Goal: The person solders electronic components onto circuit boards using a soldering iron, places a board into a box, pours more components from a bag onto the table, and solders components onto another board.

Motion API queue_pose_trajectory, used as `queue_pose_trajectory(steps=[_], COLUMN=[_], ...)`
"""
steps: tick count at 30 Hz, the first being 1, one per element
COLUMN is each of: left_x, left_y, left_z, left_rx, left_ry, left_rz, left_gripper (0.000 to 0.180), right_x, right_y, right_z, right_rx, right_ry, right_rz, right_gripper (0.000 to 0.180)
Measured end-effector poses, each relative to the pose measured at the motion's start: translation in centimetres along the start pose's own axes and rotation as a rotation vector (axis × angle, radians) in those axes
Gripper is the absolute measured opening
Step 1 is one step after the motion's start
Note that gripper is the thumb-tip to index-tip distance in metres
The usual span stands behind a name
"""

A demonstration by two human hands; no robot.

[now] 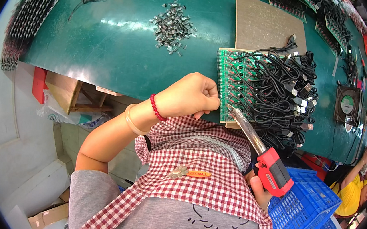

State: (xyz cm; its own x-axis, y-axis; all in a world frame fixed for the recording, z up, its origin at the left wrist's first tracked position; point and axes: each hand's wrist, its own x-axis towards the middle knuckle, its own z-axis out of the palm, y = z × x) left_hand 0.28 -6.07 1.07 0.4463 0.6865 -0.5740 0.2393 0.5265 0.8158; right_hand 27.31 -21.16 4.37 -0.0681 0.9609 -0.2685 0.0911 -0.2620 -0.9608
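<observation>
My left hand (194,96), fingers curled in a pinch, is at the left edge of a green circuit board panel (224,78). Whatever its fingertips grip, if anything, is hidden. My right hand (259,190) is closed round the red and black handle of a soldering iron (272,172). The iron's metal barrel slants up and left, its tip at the panel's lower left part, close to my left fingertips. Black USB cables (279,93) run from the panel and lie bunched over its right side. Beyond my left hand lies a pile of small black pinned components (172,27).
A brown board (269,25) lies behind the panel on the green table (105,48). Stacked circuit panels (30,22) stand at the far left. At right are a black fan (347,105), blue crates (304,203) below, and another person in yellow (348,194).
</observation>
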Motion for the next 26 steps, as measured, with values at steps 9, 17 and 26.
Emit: queue_pose_trajectory(steps=[9,17,26], left_x=[-1.1,-0.1,-0.1], left_y=[-0.1,-0.5,-2.5], left_z=[-0.8,-5.2,-4.9], left_rx=[0.159,0.978,1.151], left_ry=[0.103,0.773,0.905], left_rz=[0.118,0.32,0.325], left_gripper=[0.015,0.012,0.015], right_x=[-0.3,1.1,2.3], right_y=[1.5,1.1,0.8], right_z=[-0.6,0.6,0.9], right_rx=[0.064,0.168,0.346], right_ry=[-0.047,0.031,-0.02], right_rz=[-0.015,-0.125,-0.147], right_gripper=[0.008,0.038,0.042])
